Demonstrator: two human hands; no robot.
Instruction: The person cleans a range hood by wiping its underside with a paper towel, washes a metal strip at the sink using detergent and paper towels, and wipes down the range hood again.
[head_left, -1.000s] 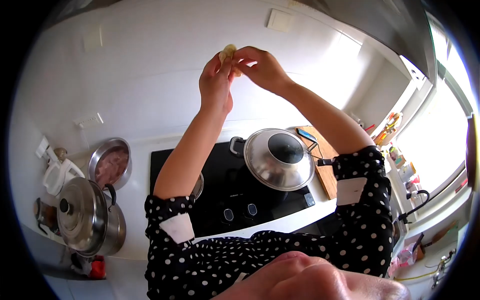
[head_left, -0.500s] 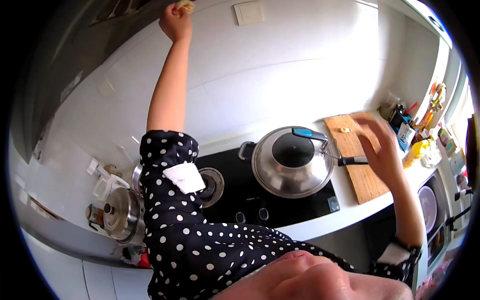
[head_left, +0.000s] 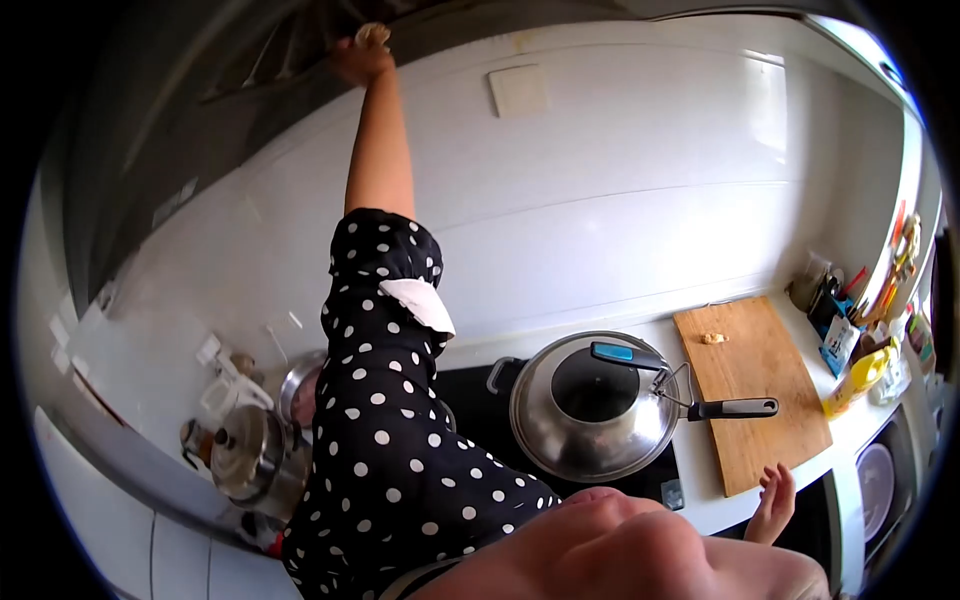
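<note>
High up beneath the dark range hood, my left hand is raised at the end of a stretched arm. Its fingers are closed on a small pale-beige lumpy piece, too blurred to name for certain. Low at the right, by the counter's front edge, my right hand has loosely bent fingers, somewhat apart, and nothing in it. The wooden cutting board lies just above it, bearing a small beige piece. A lidded pan with a blue-and-black lid handle stands on the black cooktop.
Steel pots stand left of the cooktop, behind my sleeve. The pan's long handle sticks out over the cutting board. A yellow bottle and several packets line the right side, near the sink. A white tiled wall rises behind.
My left hand has reached farther up under the hood with the beige piece. My right hand has dropped from over the cutting board to the counter's front edge. The view has tilted upward.
</note>
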